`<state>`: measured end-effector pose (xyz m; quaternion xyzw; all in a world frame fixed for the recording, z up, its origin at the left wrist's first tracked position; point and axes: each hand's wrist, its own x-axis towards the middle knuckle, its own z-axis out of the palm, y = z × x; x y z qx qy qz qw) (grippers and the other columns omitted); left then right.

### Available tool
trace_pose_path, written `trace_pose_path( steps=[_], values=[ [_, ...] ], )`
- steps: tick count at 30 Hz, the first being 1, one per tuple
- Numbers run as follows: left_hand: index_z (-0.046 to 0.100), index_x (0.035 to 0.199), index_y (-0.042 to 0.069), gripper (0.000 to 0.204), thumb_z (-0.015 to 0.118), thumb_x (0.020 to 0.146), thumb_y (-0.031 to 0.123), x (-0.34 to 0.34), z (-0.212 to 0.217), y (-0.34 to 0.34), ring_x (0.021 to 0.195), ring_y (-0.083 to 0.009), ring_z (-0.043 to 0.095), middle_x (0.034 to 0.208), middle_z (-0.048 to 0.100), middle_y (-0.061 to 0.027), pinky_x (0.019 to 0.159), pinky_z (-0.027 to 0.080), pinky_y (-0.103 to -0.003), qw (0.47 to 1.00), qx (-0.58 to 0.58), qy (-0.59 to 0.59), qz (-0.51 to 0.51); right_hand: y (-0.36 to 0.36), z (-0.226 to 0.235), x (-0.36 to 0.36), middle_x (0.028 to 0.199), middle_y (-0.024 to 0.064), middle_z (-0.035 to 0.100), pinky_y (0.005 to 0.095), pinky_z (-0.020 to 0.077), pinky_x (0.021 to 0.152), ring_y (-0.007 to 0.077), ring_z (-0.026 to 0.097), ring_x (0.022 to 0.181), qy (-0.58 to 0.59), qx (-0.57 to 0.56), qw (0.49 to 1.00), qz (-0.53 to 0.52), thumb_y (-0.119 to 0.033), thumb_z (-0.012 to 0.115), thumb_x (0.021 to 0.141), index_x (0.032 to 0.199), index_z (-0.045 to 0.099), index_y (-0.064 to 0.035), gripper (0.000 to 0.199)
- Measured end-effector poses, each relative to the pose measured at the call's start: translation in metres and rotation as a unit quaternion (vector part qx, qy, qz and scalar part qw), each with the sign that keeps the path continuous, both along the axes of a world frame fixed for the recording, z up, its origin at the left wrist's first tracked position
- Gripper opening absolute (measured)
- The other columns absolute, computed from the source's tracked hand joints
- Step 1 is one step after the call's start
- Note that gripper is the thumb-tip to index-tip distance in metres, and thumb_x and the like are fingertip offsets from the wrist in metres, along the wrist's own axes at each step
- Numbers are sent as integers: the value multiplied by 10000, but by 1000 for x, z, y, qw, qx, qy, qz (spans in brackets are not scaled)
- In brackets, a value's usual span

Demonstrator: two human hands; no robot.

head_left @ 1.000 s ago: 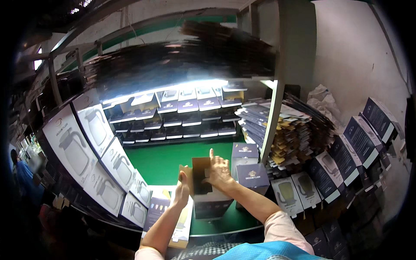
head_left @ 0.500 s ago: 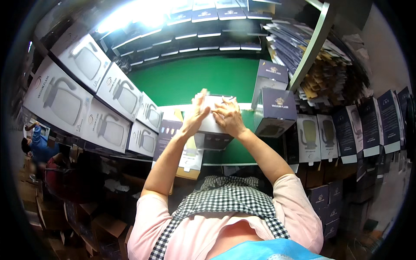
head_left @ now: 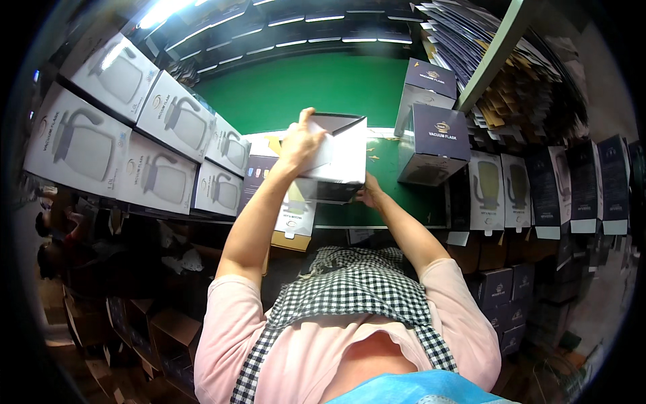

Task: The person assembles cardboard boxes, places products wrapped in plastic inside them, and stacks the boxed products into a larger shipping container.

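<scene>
Left hand clasps a box at mid-frame by its left side; right hand cups its lower right corner, over the green worktop. Steadying it looks the step; shifting it calls for even pressure.

Centre: white rectangular cardboard box, over near part of flat green tabletop. Left of it: stacked white rectangular cardboard cartons. Right: two navy-and-white boxy cardboard cartons on tabletop, one behind the other. Behind those: piled flat navy-and-tan cardboard sheets, both sides of pale straight post.
</scene>
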<state>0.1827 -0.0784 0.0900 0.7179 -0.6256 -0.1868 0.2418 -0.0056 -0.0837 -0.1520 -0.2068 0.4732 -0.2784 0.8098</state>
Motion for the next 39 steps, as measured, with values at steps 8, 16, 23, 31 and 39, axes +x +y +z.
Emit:
trace_pose_path(
  steps=[8, 16, 23, 31, 39],
  values=[
    [456, 1314, 50, 315, 433, 1000, 70, 121, 9, 162, 1011, -160, 595, 1153, 574, -89, 845, 509, -286, 876, -160, 454, -40, 31, 176, -9, 1135, 101, 604, 362, 500, 918, 231, 606, 1081, 102, -496, 855, -111, -241, 907, 667, 1204, 468, -30, 725],
    [512, 1366, 74, 560, 611, 818, 25, 102, -189, 127, 1106, -206, 567, 1319, 546, -112, 910, 500, -333, 937, 120, 324, 60, 42, 184, -19, 1109, 157, 598, 469, 469, 954, 303, 606, 1022, 423, -825, 357, 116, -129, 560, 864, 1243, 576, -36, 390],
    [482, 1344, -43, 476, 636, 934, 144, 20, 109, -24, 1164, -373, 583, 1271, 575, -253, 997, 458, -420, 851, -521, -2, -64, 6, 177, -94, 959, 123, 598, 367, 492, 782, 267, 614, 860, 485, -798, 320, 159, -82, 510, 869, 1282, 549, -14, 420],
    [280, 1515, 74, 749, 681, 892, 180, 54, 583, -87, 1430, -267, 319, 1530, 366, -163, 1122, 330, -382, 753, -655, 29, -53, 24, 300, -111, 990, 126, 654, 381, 543, 813, 306, 655, 914, 364, -820, 428, 107, -219, 725, 850, 1175, 625, -33, 387],
    [41, 1551, 27, 1086, 731, 715, 78, 59, 801, -105, 898, -190, 650, 1156, 637, -243, 708, 521, -383, 686, -670, 171, -226, 52, 281, -173, 923, 98, 663, 379, 548, 754, 299, 669, 859, 418, -788, 451, -23, -219, 741, 840, 1046, 686, -89, 249]
  ],
)
